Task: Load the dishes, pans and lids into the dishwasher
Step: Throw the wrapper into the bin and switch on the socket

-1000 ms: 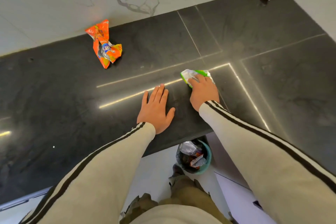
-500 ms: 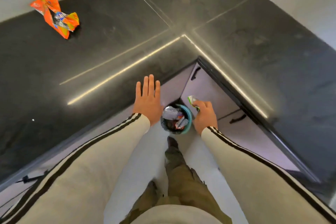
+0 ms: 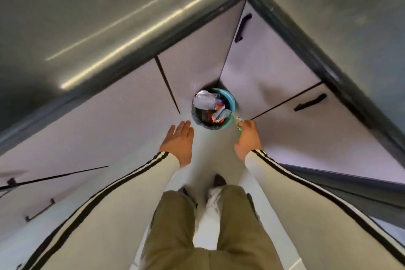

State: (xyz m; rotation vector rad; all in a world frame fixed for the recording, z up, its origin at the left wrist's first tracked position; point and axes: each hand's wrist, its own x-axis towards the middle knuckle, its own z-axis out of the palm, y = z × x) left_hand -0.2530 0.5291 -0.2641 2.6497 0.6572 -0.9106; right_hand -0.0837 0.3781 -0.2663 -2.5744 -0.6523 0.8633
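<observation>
The right hand (image 3: 246,138) is closed around a small green and white wrapper (image 3: 239,125), fingers curled tight on it, and hangs just beside the near right rim of a little teal bin (image 3: 230,99). Only a scrap of the wrapper shows past the knuckles, so what it is exactly cannot be told. The left hand (image 3: 179,141) is empty, palm down, fingers straight and held close together, just to the near left of the bin and apart from it.

The bin stands on the pale floor (image 3: 206,155), tucked into the far corner where two runs of cabinets meet. It has a dark liner and is heaped with crumpled packets, silver, white and orange.

The pale lilac cabinet fronts (image 3: 263,68) fan out to the left and right, with dark handles (image 3: 242,28) on the right-hand doors and thinner ones low on the left. Above them runs the dark stone worktop (image 3: 65,17), blurred, with a bright streak of reflected light across it.

Both arms wear cream sleeves (image 3: 306,184) with black stripes. Nearer, olive trousers (image 3: 175,226) and a white shoe (image 3: 213,201) show, the person leaning over the bin.

No dishes, pans, lids or dishwasher are in view from here; where they are cannot be told.
</observation>
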